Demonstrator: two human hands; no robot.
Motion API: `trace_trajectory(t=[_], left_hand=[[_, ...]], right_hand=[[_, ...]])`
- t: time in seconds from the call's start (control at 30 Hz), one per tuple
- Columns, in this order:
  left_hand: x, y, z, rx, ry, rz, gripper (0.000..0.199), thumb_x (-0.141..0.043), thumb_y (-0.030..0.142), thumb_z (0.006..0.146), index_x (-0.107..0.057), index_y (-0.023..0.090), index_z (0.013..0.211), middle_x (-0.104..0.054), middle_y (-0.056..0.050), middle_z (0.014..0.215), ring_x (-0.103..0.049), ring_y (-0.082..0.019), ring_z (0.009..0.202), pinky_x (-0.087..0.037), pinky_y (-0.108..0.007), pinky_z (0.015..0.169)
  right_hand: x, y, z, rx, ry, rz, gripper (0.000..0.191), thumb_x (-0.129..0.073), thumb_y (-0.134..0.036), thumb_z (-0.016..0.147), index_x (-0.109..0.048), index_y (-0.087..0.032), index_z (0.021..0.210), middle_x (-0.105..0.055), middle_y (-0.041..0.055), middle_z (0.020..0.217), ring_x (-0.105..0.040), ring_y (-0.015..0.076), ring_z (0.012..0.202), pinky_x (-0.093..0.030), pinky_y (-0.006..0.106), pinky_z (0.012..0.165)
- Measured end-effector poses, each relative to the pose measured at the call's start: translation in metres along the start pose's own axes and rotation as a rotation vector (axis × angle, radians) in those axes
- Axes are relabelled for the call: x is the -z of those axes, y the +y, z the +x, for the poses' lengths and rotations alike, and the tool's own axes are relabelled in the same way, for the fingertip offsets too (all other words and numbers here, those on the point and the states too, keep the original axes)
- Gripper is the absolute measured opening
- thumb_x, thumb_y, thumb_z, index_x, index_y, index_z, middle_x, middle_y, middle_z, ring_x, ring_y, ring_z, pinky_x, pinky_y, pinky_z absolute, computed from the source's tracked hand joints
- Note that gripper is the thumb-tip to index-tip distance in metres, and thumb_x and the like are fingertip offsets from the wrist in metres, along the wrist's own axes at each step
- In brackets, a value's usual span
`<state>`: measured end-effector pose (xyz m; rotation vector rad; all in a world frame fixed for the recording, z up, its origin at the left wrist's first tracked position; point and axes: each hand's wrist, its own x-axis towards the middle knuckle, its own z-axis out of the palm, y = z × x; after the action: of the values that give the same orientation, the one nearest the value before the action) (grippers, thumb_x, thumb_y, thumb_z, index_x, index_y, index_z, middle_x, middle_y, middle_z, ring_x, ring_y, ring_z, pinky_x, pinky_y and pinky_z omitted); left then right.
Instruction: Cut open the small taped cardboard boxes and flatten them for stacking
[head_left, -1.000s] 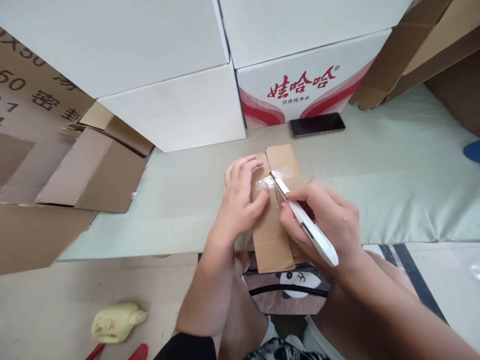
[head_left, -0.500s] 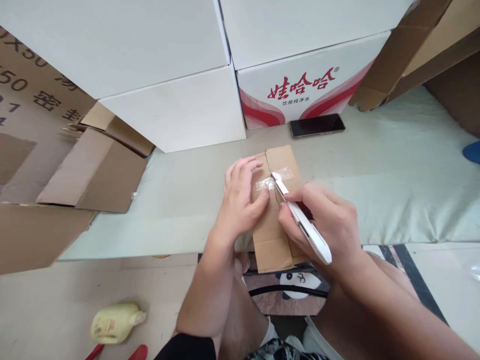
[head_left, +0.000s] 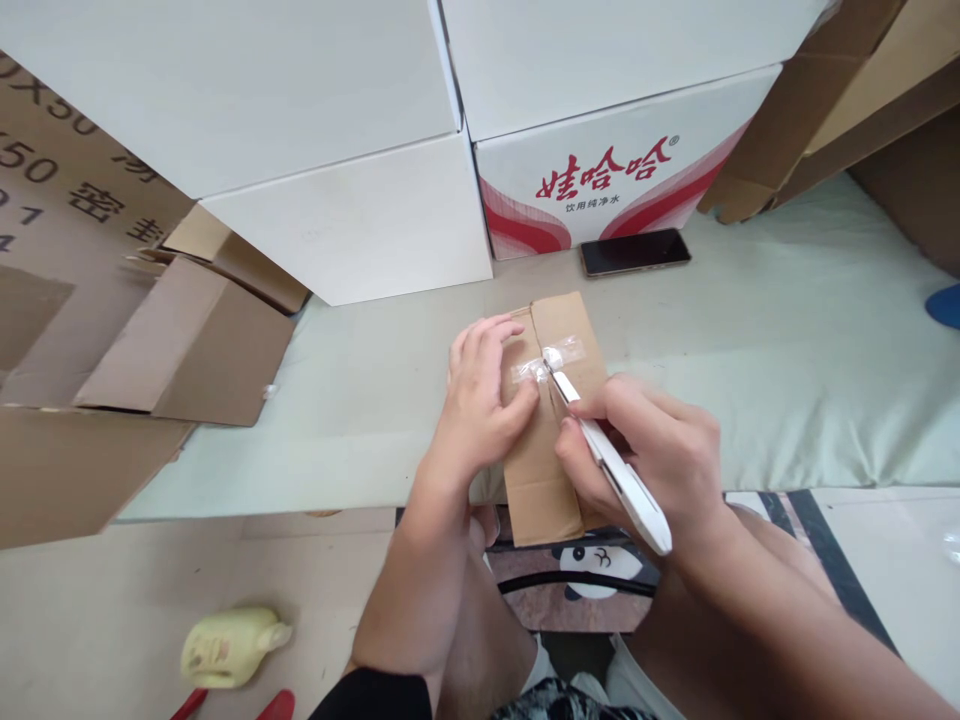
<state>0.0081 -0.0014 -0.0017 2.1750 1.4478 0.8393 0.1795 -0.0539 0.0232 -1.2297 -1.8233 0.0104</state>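
A small brown cardboard box [head_left: 541, 455] lies in front of me at the bench edge, its top flaps meeting along a lengthwise seam. Strips of clear tape [head_left: 568, 351] cross that seam. My left hand [head_left: 480, 400] is closed on the box's left side, thumb pressed on top and fingers bent along the far left part. In my right hand [head_left: 667, 450] is a white utility knife [head_left: 621, 474], gripped like a pen. Its tip touches the seam at the tape; whether the blade has gone through cannot be made out.
White cartons [head_left: 360, 225] are stacked behind the box, with a phone [head_left: 636, 252] lying before the printed one [head_left: 607, 185]. Open brown cartons [head_left: 225, 340] stand at the left. A pale green cloth [head_left: 795, 340] covers the bench. A yellow bottle [head_left: 225, 647] lies on the floor.
The knife tip has shifted slightly down along the seam, towards me, and the right hand has moved back a little with it. My left hand stays where it was.
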Motion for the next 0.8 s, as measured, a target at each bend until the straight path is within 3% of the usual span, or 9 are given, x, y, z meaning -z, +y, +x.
trace_trajectory(t=[0.37,0.8], left_hand=[[0.0021,0.0019,0.0,0.005,-0.01,-0.002,0.043,-0.05,0.031,0.09,-0.047,0.023,0.131,-0.053,-0.013,0.148,-0.041,-0.03,0.143,-0.03,-0.053,0.125],[0.0038,0.0039,0.0015,0.017,-0.019,-0.024,0.038,-0.051,0.034,0.092,-0.048,0.025,0.129,-0.051,-0.012,0.151,-0.042,-0.029,0.143,-0.031,-0.053,0.124]], right_hand=[[0.0049,-0.0031,0.001,0.013,-0.004,0.114,0.021,-0.057,-0.01,0.077,-0.044,-0.024,0.069,-0.043,-0.007,0.055,-0.034,0.0076,0.045,-0.033,0.022,0.041],[0.0079,-0.0025,-0.0017,-0.091,0.065,0.189,0.017,-0.059,-0.013,0.08,-0.049,-0.024,0.073,-0.044,-0.006,0.054,-0.037,0.0083,0.043,-0.031,0.025,0.039]])
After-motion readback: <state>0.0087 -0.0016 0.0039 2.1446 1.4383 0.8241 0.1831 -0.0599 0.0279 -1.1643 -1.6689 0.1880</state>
